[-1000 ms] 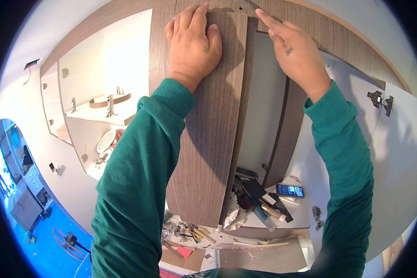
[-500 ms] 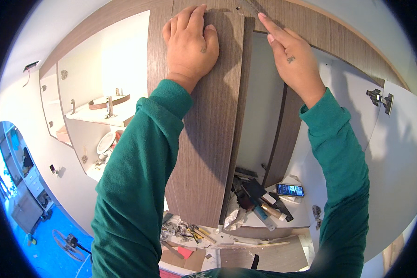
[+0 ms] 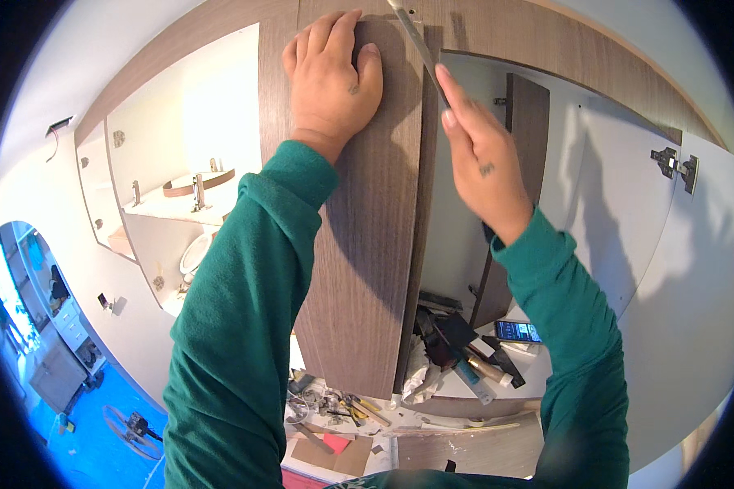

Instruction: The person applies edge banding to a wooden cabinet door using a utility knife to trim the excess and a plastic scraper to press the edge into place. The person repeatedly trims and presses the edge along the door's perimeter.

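My left hand [image 3: 334, 77] lies on the upper part of a brown wood-grain panel [image 3: 367, 269], its fingers spread near the top edge. The panel stands upright and slightly tilted against the cabinet frame. My right hand [image 3: 485, 159] is closed around the lower end of a long, narrow metal file [image 3: 418, 42]. The file slants up and to the left across the panel's top right edge; whether it touches the wood I cannot tell. Its gripped end is hidden in my palm.
An open cabinet has a white door [image 3: 697, 253] with a metal hinge [image 3: 674, 165] on the right. On its shelf lie a phone [image 3: 517, 331] and a heap of tools [image 3: 473, 363]. Pliers and scraps [image 3: 351, 407] litter the surface below. A basin [image 3: 200, 183] stands at left.
My right hand has moved down and left, drawing the file down along the panel's right edge. More of the open cabinet shows behind. My left hand stays on the panel.
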Tool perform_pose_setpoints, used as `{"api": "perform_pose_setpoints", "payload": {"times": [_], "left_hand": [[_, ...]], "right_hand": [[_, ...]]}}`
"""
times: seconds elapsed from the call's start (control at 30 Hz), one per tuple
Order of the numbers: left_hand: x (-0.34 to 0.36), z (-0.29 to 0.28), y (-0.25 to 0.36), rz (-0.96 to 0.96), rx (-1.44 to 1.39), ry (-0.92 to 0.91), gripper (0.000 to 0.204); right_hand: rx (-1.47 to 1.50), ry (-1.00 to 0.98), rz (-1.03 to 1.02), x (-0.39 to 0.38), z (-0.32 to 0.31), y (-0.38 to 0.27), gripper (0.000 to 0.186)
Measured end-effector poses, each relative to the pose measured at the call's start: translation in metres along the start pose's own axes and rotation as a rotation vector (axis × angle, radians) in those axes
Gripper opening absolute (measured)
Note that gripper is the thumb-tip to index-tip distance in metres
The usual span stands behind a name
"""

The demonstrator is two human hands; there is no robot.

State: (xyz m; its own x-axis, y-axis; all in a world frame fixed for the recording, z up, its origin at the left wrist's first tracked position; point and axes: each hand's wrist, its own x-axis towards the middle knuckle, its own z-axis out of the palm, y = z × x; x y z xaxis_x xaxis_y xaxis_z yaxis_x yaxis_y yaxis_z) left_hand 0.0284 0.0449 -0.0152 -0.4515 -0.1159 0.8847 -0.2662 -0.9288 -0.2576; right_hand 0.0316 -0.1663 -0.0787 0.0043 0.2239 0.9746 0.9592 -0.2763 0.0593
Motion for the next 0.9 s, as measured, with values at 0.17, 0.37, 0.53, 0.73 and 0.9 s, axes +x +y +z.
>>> {"api": "perform_pose_setpoints", "payload": {"times": [0.17,0.37,0.53,0.73,0.9], "left_hand": [[0.003,-0.002,0.009,0.16,0.067,-0.075,0.043],[0.017,-0.008,0.016,0.135,0.09,-0.163,0.041],[0.05,0.0,0.065,-0.194,0.021,-0.418,0.031],[0.045,0.03,0.039,-0.038,-0.13,-0.176,0.019],[0.038,0.044,0.034,-0.111,-0.165,-0.064,0.012]], "right_hand": [[0.193,-0.03,0.306,-0.077,-0.022,-0.022,0.05],[0.547,-0.078,0.612,-0.226,-0.032,-0.055,0.052],[0.879,-0.065,1.023,-0.327,-0.054,-0.082,0.053],[0.889,-0.097,1.329,-0.392,-0.065,-0.096,0.053],[0.894,-0.063,1.394,-0.403,-0.069,-0.103,0.051]]}}
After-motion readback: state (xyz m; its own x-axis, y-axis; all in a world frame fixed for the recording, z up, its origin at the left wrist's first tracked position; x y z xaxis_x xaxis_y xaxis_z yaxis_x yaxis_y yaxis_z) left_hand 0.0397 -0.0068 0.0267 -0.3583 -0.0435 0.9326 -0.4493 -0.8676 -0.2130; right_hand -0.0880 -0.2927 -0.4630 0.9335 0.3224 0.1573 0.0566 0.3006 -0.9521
